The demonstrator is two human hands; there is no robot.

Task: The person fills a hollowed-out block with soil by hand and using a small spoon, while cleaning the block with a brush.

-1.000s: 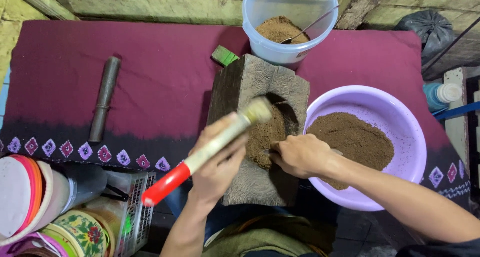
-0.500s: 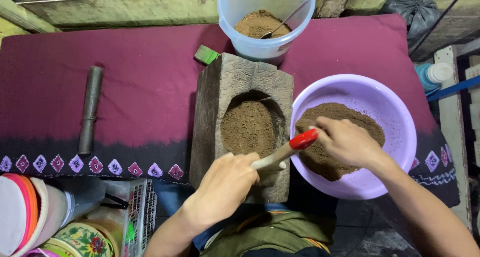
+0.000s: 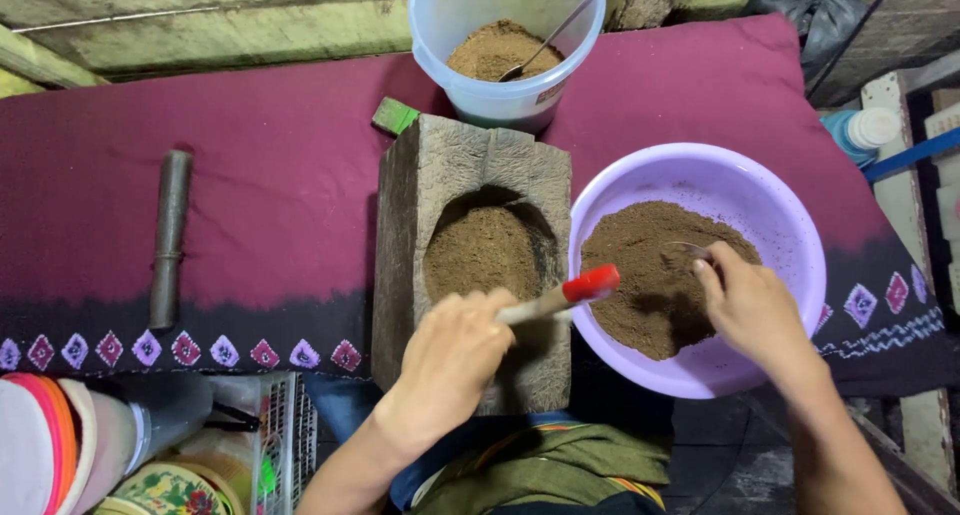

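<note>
Two hands busy here: my left hand (image 3: 450, 360) is clenched round a brush with a red-tipped handle (image 3: 560, 297), its long axis running up and right over the near end of the wooden block mould (image 3: 470, 175), whose hollow is packed with brown powder (image 3: 485, 255). My right hand (image 3: 752, 310) grips a spoon (image 3: 690, 250) in the lilac basin (image 3: 790, 225), right of the mould. Beyond, a clear tub (image 3: 470, 15) carries a small pale label near its base; a green packet (image 3: 396, 116) lies beside it.
</note>
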